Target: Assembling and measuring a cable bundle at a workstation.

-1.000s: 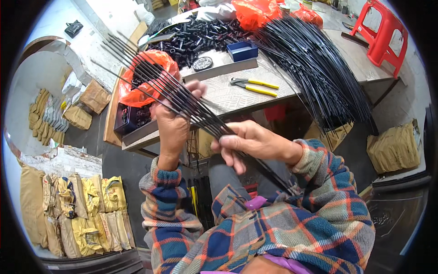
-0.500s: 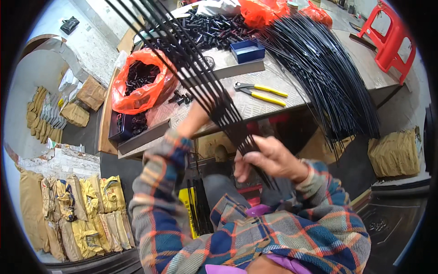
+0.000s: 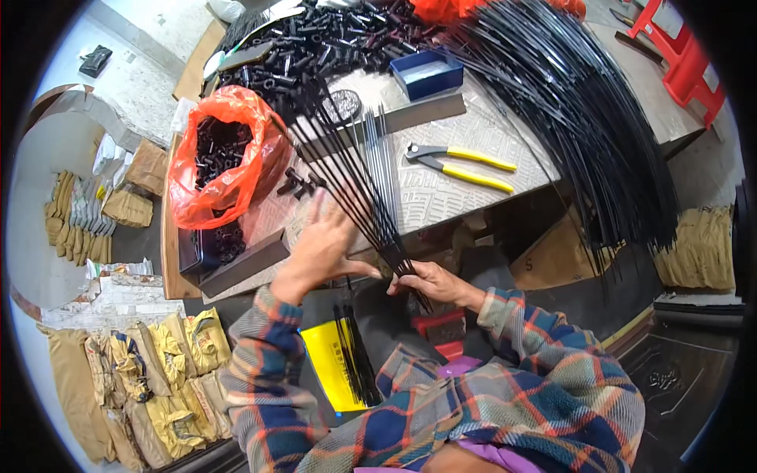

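Though cluttered, tabletop (image 3: 435, 200) above dark floor (image 3: 587, 315)

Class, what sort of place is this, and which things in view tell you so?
Probably a small workshop: the worktable bears a heap of black tubular parts, a large sheaf of thin black rods and yellow-handled pincers.

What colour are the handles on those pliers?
The handles are yellow, clearest in the head view.

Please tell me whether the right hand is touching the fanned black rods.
Touching: in the head view, the right hand grips the fanned black rods near their lower ends, thumb across them.
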Demonstrator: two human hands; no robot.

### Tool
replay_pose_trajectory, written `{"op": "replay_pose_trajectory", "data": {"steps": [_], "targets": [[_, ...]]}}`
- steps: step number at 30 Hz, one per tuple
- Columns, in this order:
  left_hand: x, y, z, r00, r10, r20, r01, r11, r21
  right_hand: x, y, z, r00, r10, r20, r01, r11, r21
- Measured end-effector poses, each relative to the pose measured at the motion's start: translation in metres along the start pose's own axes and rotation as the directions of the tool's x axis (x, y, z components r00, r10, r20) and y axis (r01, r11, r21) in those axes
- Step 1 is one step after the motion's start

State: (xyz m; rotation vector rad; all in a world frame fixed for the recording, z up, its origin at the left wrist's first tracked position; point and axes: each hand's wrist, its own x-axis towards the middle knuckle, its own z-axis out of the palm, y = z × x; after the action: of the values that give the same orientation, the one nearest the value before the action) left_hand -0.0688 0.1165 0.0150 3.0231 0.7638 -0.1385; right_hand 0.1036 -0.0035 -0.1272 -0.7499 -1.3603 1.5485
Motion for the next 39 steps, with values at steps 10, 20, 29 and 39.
{"op": "replay_pose_trajectory", "data": {"steps": [10,20,29,39], "targets": [[0.017,0.022,0.036,0.910,-0.067,-0.409,0.050,0.997,-0.052,0.022,0.030,-0.070,0.982,-0.110,0.156,0.176,0.206,-0.963],[0.017,0.015,0.045,0.852,0.028,-0.523,-0.099,0.989,-0.108,0.021,-0.141,-0.016,0.986,-0.149,-0.071,-0.023,0.302,-0.953],[0.012,0.011,0.036,0.919,0.000,-0.394,-0.020,0.999,-0.046,0.192,-0.185,-0.156,0.895,-0.385,-0.225,-0.264,-0.050,-0.963],[0.012,0.016,0.031,0.927,-0.059,-0.372,0.069,0.997,0.015,0.208,-0.182,-0.219,0.989,-0.082,-0.124,-0.134,-0.125,-0.983]]}}
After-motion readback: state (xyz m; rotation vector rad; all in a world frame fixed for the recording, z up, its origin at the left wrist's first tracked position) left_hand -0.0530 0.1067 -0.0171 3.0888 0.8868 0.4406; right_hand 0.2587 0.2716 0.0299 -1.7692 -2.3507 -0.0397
